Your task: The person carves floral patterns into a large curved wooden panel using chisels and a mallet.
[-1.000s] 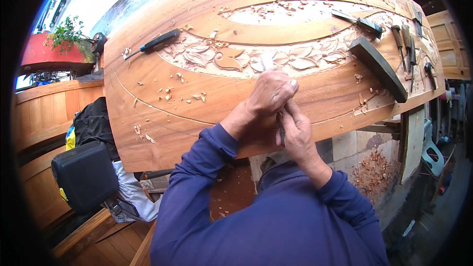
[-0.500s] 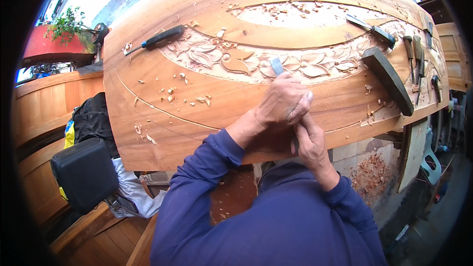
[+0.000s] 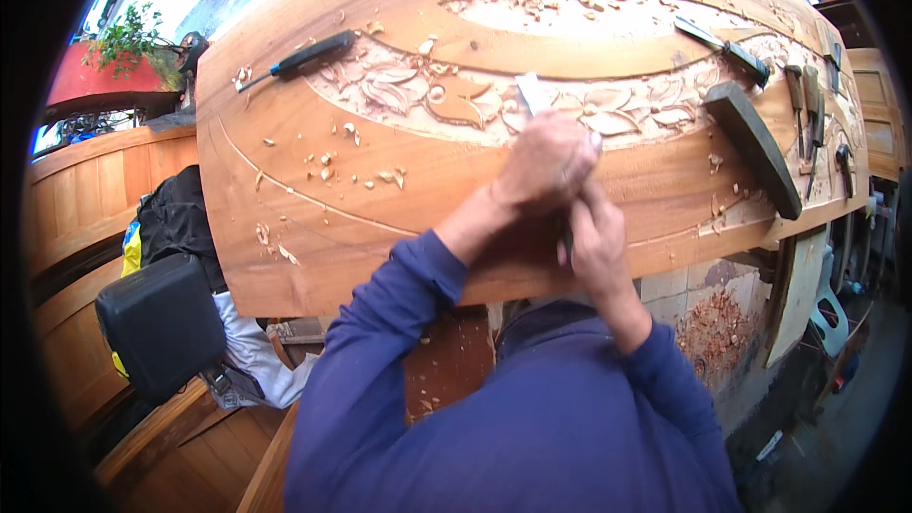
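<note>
A wood chisel point(image 3: 531, 93) with a flat bright blade points away from me over a band of carved leaves and flowers point(image 3: 456, 101). My left hand point(image 3: 545, 163) is closed round the chisel's shank, slightly smeared by motion. Behind it, nearer to my body, my right hand point(image 3: 598, 239) wraps the handle, most of which is hidden by the fingers. The blade's tip lies at the far side of the carved band. Under both hands is a large wooden panel point(image 3: 418, 180) with pale shavings scattered on it.
A dark-handled tool point(image 3: 313, 54) lies at the panel's left. To the right are another chisel point(image 3: 727, 52), a heavy dark block point(image 3: 753, 150) and several carving tools point(image 3: 806, 114). A black case point(image 3: 161, 323) stands lower left; shavings point(image 3: 717, 328) litter the floor at right.
Both hands have pushed the chisel a little farther away, so its blade now reaches across the carved band. The view has shifted slightly, and the other tools lie as before.
</note>
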{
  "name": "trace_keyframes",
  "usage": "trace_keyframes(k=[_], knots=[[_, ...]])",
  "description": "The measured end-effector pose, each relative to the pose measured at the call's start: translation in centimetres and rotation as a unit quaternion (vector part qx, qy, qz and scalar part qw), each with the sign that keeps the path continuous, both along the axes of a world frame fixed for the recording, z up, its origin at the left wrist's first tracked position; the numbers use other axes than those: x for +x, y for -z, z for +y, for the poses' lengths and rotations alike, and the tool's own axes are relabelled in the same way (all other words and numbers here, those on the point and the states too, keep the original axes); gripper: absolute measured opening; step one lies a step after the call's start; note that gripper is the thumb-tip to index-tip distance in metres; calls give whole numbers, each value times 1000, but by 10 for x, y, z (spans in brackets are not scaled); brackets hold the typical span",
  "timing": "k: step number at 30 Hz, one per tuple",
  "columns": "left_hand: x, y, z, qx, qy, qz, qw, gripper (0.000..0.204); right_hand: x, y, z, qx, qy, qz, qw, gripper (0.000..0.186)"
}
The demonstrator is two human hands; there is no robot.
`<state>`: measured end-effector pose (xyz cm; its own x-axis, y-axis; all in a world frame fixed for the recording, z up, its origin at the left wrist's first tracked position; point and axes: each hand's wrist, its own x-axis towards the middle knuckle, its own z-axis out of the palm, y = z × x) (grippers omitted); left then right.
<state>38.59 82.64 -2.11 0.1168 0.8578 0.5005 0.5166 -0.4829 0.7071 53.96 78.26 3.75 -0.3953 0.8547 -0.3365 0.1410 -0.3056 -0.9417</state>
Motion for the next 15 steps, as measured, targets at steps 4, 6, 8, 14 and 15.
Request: trace_keyframes(k=[4,6,8,14,15], knots=[[7,-14,0,18,45,-9,999,41,17,7,-9,27,9,-9,1000,36],[14,-19,-7,-1,83,-5,997,42,33,12,-17,29,24,-7,999,38],[13,-15,-7,-24,86,-15,996,43,31,-4,-15,6,14,-20,1000,39],[12,-6,-4,-45,66,-57,995,45,19,-17,-11,-35,4,-23,999,41],[13,-5,-3,-37,58,-53,996,45,21,-11,-13,-26,16,-11,999,41]])
